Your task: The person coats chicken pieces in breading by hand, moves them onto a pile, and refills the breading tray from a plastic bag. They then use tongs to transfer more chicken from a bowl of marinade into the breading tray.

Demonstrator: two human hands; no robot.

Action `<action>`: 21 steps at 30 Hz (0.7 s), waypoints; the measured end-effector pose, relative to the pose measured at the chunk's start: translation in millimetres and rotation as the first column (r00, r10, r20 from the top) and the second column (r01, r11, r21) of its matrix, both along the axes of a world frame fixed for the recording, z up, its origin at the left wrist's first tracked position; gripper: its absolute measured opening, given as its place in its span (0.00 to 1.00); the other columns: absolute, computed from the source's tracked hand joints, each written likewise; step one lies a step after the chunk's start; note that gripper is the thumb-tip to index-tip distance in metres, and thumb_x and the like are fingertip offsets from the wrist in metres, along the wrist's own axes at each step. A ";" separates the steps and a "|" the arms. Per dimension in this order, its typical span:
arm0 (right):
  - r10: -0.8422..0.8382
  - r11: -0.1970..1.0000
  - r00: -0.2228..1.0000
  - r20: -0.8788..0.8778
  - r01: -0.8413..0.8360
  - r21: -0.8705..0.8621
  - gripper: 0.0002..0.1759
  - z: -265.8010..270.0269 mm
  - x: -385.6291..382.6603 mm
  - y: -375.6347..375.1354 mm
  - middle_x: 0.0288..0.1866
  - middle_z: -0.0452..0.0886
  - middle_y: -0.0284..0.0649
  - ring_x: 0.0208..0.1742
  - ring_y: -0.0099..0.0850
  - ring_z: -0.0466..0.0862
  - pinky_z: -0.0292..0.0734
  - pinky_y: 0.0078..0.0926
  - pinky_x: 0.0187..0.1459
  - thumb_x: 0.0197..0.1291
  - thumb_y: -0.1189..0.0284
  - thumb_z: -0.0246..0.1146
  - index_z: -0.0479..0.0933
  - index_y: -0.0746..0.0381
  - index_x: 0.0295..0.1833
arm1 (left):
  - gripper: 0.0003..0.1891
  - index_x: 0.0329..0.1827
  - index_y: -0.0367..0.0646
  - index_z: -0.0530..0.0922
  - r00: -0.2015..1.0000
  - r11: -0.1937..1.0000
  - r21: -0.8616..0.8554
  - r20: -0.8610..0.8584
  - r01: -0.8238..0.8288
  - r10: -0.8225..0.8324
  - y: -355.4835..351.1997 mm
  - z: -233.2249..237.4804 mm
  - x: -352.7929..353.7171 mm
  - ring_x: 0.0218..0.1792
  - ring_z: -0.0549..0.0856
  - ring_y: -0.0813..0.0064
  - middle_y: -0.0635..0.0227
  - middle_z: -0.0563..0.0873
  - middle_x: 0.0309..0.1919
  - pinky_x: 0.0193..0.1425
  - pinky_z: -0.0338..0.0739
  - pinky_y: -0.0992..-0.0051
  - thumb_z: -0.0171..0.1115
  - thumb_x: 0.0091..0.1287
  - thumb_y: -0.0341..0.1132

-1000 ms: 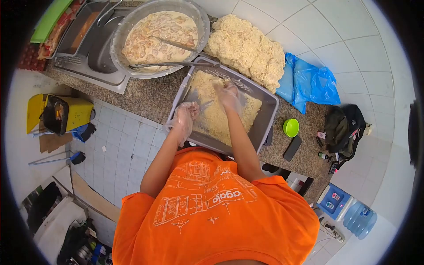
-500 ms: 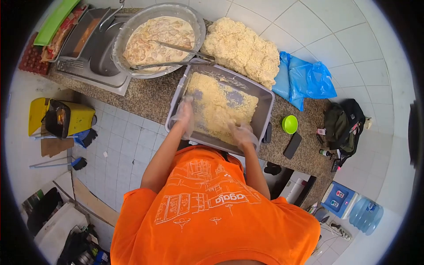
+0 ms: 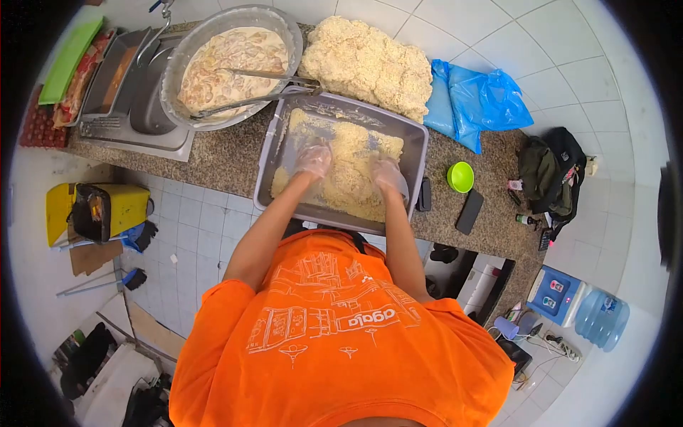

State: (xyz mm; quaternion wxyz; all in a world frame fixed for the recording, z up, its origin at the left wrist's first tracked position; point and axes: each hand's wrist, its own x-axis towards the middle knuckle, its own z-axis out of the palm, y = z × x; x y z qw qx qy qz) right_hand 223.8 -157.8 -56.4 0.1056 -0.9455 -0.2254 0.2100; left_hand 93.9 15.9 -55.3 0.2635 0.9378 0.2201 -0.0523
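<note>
A grey plastic tub (image 3: 265, 171) holds pale breadcrumbs (image 3: 348, 146), with a lumpy crumb-covered piece (image 3: 348, 181) in the middle. Both of my hands are inside, in clear plastic gloves. My left hand (image 3: 314, 158) is on the left part of the crumbs, fingers apart and pointing away from me. At the right side of the heap, my right hand (image 3: 388, 174) touches the crumbs, its fingers stretched out and partly covered. Neither hand grips anything that I can see. Metal tongs (image 3: 263, 75) lie across the rims of the tub and a big metal bowl (image 3: 169, 78) of battered pieces.
Behind the tub is a large pile of crumb-coated pieces (image 3: 370, 64), beside blue plastic bags (image 3: 484, 103). A green bowl (image 3: 460, 176) and a dark phone (image 3: 469, 213) lie to the right on the granite counter (image 3: 228, 160). The sink (image 3: 151, 107) is at the left.
My left hand has moved inward and away from me, from the tub's left side into the crumbs. My right hand has shifted slightly away from me. The crumbs are more heaped in the middle.
</note>
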 end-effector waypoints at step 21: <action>0.515 0.855 0.840 -0.173 -0.516 0.040 0.20 39.1 -42.5 -8.7 0.53 0.79 0.52 0.53 0.44 0.80 0.72 0.37 0.60 0.63 0.66 0.50 0.72 0.62 0.58 | 0.30 0.64 0.42 0.73 0.883 0.576 -0.705 -0.159 -0.415 0.442 -5.1 63.1 -73.9 0.64 0.72 0.55 0.55 0.75 0.64 0.69 0.63 0.63 0.45 0.70 0.56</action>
